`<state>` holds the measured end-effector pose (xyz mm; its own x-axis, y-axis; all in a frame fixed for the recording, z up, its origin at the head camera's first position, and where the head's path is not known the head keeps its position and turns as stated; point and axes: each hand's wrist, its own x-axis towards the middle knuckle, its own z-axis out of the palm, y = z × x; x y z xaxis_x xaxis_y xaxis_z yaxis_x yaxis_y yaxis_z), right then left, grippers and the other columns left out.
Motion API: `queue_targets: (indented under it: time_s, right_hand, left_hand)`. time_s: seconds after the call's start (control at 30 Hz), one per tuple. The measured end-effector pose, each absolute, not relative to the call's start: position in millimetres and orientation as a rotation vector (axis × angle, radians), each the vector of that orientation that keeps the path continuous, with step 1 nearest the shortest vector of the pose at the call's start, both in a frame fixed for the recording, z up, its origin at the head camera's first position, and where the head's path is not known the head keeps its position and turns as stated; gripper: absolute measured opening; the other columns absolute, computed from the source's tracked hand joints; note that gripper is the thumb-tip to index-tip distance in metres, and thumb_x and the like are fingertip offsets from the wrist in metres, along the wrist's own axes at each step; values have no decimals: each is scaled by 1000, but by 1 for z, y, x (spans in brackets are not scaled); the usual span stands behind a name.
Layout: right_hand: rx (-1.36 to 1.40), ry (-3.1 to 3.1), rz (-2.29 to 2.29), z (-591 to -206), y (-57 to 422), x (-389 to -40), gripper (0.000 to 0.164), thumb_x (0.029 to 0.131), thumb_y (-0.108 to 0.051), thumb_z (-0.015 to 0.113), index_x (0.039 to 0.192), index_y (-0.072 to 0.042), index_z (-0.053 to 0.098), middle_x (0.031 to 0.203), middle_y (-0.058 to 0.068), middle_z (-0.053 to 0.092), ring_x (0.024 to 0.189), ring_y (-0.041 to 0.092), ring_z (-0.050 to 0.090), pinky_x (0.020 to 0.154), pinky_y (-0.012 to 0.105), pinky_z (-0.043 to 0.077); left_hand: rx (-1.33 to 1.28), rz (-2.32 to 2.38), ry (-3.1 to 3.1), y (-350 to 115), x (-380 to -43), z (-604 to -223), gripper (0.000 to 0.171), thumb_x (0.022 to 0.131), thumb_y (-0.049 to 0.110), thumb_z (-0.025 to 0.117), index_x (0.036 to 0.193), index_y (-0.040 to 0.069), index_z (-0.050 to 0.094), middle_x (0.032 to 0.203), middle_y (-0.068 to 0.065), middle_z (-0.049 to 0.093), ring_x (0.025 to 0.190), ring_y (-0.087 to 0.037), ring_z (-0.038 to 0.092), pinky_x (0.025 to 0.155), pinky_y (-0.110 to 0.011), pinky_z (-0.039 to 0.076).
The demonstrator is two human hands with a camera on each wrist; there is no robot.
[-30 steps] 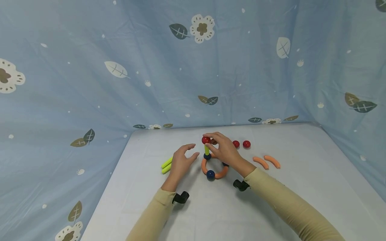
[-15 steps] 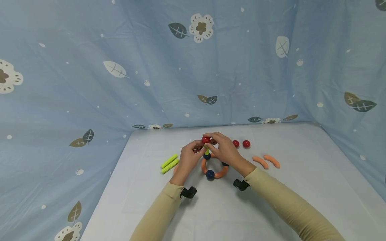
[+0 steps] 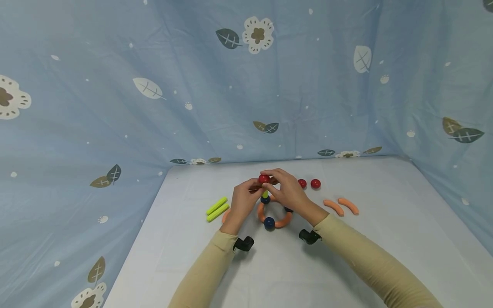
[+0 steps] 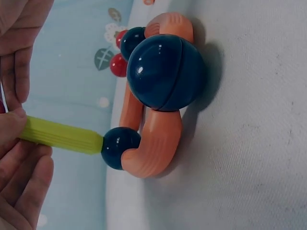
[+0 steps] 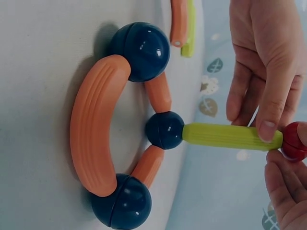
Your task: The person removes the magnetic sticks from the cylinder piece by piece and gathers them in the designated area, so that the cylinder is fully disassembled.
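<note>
Now the left hand point(image 3: 242, 201) pinches the top of a green stick point(image 5: 216, 135), which stands up from the back of a ring point(image 3: 261, 212) on the bench point(image 3: 277, 269). The right hand point(image 3: 289, 191) holds a red ball point(image 3: 264, 179) on the stick's top, above the ring. Two more red balls point(image 3: 316, 184) sit behind the ring, to its right; two other green sticks point(image 3: 218, 212) lie left of it.

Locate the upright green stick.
In the right wrist view, right of centre, the left hand pinches the green stick, running from a blue ball to a red ball.
</note>
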<state>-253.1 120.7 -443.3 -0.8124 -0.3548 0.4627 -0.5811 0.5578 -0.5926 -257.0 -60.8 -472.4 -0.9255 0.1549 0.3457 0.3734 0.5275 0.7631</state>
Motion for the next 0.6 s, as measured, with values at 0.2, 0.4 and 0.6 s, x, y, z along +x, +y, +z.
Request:
queue_targets:
  time_s: [0.2, 0.4, 0.6]
  right_hand:
    - [755, -2493, 1167, -444, 124, -254, 40, 97, -18, 72, 135, -11, 64, 124, 7, 66, 100, 21, 70, 87, 38, 59]
    - [673, -2503, 1244, -448, 133, -257, 38, 98, -16, 70, 135, -9, 63, 123, 10, 66, 97, 24, 71, 84, 43, 60]
    - [576, -2600, 1173, -460, 151, -270, 39, 97, -18, 72, 134, -10, 63, 121, 10, 67, 101, 28, 69, 89, 46, 58]
  left_hand:
    - [-458, -1325, -2542, -59, -259, -473, 20, 95, 22, 75, 113, 12, 76, 105, -2, 76, 96, -14, 72, 83, -24, 59]
    - [-473, -1328, -2535, -59, -260, -474, 21, 94, 21, 76, 114, 13, 75, 102, -2, 76, 93, -13, 72, 80, -21, 58]
    - [-464, -1343, -2540, -60, -260, -475, 22, 94, 22, 76, 115, 15, 75, 103, 0, 75, 93, -11, 71, 80, -21, 58]
